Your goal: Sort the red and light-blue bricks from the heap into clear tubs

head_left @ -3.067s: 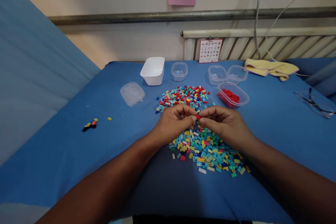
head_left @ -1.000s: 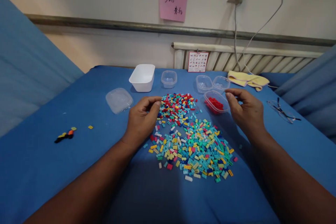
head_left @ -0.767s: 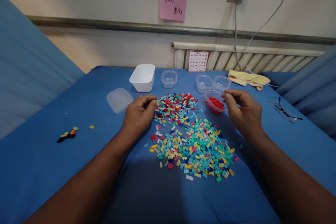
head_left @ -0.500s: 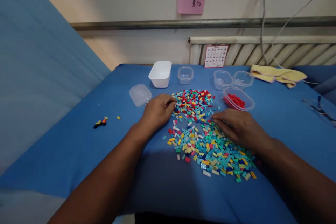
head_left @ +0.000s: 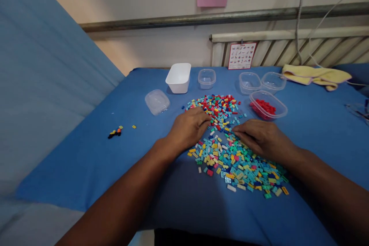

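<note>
Many small toy building bricks (head_left: 239, 165) in turquoise, yellow, green, white and pink lie spread before me. Behind them is a second heap, with more red bricks (head_left: 223, 102) mixed in. My left hand (head_left: 188, 127) rests at the left side between the two heaps, its thumb and fingers pinched together among the bricks. Across from it, my right hand (head_left: 263, 138) is over the right part of the nearer heap, thumb and forefinger closed at the tips. Whatever sits between the fingertips of either hand is too small or hidden to make out.
A clear tub of red bricks (head_left: 268, 105) stands right of the heaps. Behind are a white tub (head_left: 178, 78), clear tubs (head_left: 206, 78) and a yellow cloth (head_left: 315, 76). A clear lid (head_left: 157, 102) and a few black and orange pieces (head_left: 115, 132) lie left.
My left hand has moved right and a little nearer to me, from the rear heap's left edge into the gap between heaps. My right hand stays nearly in place. The view has shifted slightly.
</note>
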{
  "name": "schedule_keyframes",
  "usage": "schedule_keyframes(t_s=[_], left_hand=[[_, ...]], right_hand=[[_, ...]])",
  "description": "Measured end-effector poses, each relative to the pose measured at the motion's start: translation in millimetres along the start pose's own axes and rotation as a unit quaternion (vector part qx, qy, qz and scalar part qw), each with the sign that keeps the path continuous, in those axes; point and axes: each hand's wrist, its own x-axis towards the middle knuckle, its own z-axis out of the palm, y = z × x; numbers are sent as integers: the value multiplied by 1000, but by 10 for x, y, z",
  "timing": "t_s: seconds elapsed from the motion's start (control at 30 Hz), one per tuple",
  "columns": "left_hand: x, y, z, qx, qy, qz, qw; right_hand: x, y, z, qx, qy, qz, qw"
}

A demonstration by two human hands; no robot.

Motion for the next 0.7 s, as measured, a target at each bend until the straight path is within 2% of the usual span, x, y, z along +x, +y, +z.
schedule_keyframes(t_s=[0.07,0.17,0.27,0.5,0.6,0.7], left_hand=[[8,51,96,26,-22,31,999],[43,83,159,69,-38,35,996],[88,91,143,94,-47,33,994],[93,128,57,81,-74,27,994],[63,137,43,73,-53,23,996],[45,186,52,1,2,16,1000]], right_hand=[[10,-6,8,0,1,3,1000],[27,-13,13,-2,3,5,1000],[40,-18,12,0,5,0,1000],[46,-15,19,9,7,4,1000],[47,-6,23,3,12,-3,1000],[58,-35,21,5,19,2,1000]])
